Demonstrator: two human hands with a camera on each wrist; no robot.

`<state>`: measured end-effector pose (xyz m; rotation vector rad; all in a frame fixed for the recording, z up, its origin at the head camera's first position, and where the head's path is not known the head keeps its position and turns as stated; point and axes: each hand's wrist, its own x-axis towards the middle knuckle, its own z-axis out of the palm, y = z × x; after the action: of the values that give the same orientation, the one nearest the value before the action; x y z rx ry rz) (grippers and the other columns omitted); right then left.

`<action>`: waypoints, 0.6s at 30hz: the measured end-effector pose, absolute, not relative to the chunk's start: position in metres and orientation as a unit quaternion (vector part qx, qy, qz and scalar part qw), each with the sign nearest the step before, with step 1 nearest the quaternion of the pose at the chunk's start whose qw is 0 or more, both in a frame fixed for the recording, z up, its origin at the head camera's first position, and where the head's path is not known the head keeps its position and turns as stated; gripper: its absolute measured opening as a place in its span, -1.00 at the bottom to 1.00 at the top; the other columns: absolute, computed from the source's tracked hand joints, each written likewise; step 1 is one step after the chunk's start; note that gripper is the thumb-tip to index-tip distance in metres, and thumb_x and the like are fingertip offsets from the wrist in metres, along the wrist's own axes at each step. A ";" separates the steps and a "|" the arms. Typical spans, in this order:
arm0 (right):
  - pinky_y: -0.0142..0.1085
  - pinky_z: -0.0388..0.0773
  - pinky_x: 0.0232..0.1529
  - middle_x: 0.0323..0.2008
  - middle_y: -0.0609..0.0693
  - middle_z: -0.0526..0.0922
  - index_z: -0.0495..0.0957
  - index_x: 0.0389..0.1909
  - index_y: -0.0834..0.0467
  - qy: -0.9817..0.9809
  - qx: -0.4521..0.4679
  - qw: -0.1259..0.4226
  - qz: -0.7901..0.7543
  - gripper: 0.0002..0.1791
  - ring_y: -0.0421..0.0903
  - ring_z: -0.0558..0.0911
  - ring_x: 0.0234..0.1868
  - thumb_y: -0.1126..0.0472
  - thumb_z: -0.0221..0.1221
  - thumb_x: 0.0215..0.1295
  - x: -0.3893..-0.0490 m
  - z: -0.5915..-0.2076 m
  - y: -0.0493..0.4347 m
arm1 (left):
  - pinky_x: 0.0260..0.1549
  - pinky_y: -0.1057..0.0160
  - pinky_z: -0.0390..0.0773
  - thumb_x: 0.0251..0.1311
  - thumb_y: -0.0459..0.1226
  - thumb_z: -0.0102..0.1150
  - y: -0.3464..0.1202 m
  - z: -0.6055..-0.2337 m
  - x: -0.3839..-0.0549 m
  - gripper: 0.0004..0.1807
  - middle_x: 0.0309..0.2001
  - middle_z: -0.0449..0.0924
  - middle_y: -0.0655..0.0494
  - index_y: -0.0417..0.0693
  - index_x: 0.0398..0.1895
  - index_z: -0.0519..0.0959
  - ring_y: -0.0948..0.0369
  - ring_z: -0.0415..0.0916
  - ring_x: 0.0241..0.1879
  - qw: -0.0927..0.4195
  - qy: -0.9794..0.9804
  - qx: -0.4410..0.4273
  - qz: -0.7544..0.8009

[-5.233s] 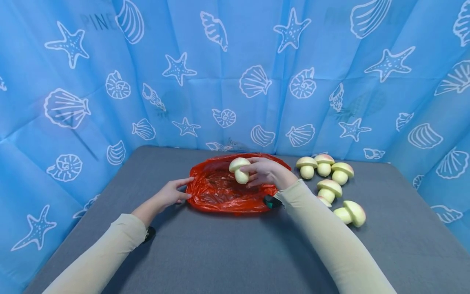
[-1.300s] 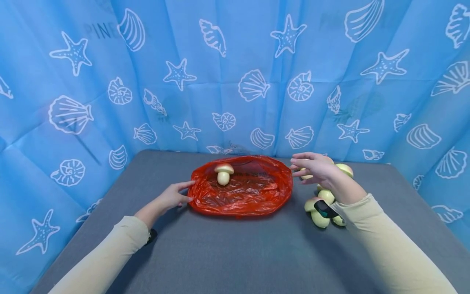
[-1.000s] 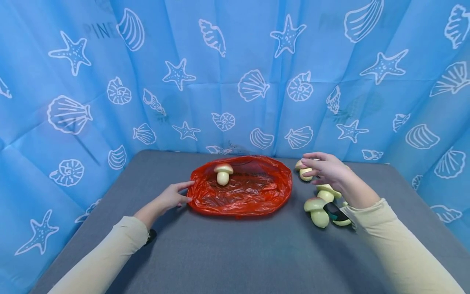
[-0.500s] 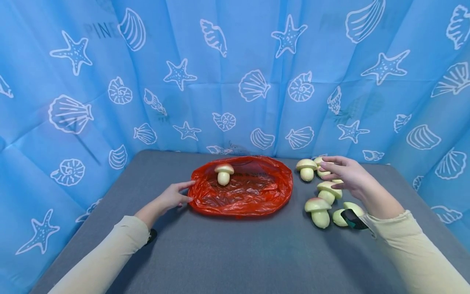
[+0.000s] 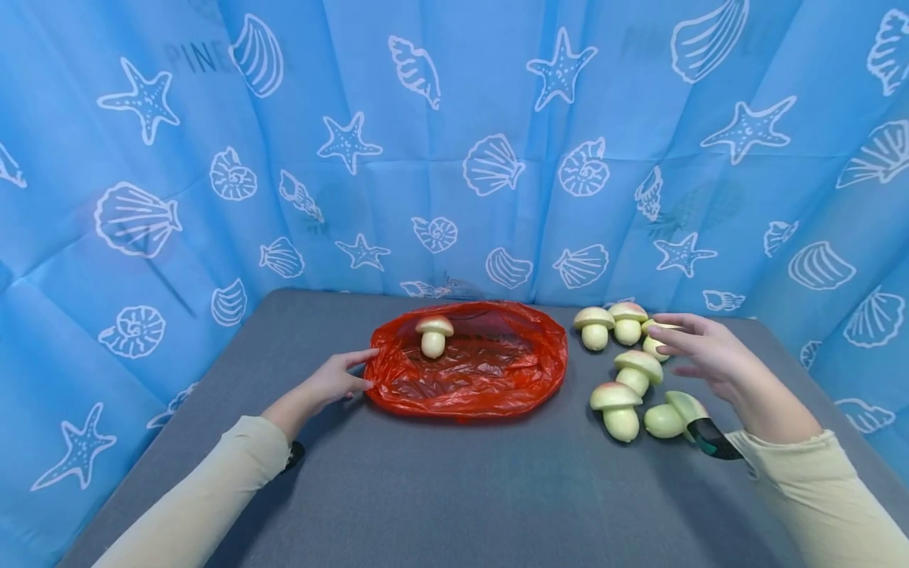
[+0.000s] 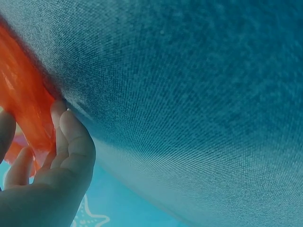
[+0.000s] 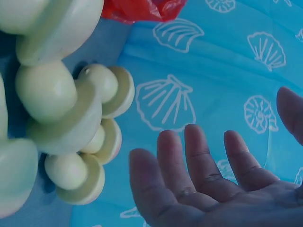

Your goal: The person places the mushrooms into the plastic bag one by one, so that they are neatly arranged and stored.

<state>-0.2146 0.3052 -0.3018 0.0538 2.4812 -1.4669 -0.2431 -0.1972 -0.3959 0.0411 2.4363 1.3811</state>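
Note:
A red plastic bag (image 5: 469,386) lies on the grey table with its mouth spread wide. One pale mushroom (image 5: 434,338) sits inside, toward the back left. At the bag's left rim, my left hand (image 5: 332,383) touches the plastic with its fingers extended; the left wrist view shows the fingertips (image 6: 71,125) right at the red edge. My right hand (image 5: 717,359) is held over the right side of the table, fingers spread and holding nothing. It is close to several loose mushrooms (image 5: 616,410), and its fingertips overlap one mushroom (image 5: 655,347) in the head view.
Besides those, one mushroom (image 5: 671,418) lies on its side near the right wrist's dark band (image 5: 713,440). Two more stand at the back near the curtain. A blue curtain (image 5: 426,158) with white shells and starfish hangs behind the table (image 5: 454,489).
The mushroom my right hand held over the bag is now inside it, released. The right hand has since moved off to the right, past the loose mushrooms. My left hand stays at the bag's rim.

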 end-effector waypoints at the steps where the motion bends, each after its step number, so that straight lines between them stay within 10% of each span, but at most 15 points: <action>1: 0.22 0.29 0.18 0.41 0.48 -0.06 -0.18 0.46 0.44 0.851 0.020 0.132 -0.508 -0.17 0.40 0.15 0.33 -0.08 -0.13 0.52 -0.214 -0.302 0.307 | -0.23 0.15 0.50 0.27 -0.40 0.14 -0.197 -0.396 -0.243 -0.30 0.46 -0.01 -0.33 -0.05 0.48 0.20 0.07 0.47 -0.12 0.169 0.858 0.013 0.485; 18: 0.40 0.15 0.13 0.41 0.52 -0.15 -0.28 0.49 0.38 0.860 -0.006 0.154 -0.486 -0.17 0.50 -0.06 0.37 -0.04 -0.12 0.54 -0.202 -0.313 0.335 | -0.22 0.14 0.49 0.27 -0.41 0.15 -0.197 -0.396 -0.243 -0.30 0.46 -0.01 -0.32 -0.05 0.48 0.20 0.04 0.45 -0.07 0.173 0.857 0.013 0.485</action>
<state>-0.2022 0.3354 -0.3133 -0.0180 2.4668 -1.3924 -0.2433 -0.1970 -0.3957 0.0368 2.4320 1.3746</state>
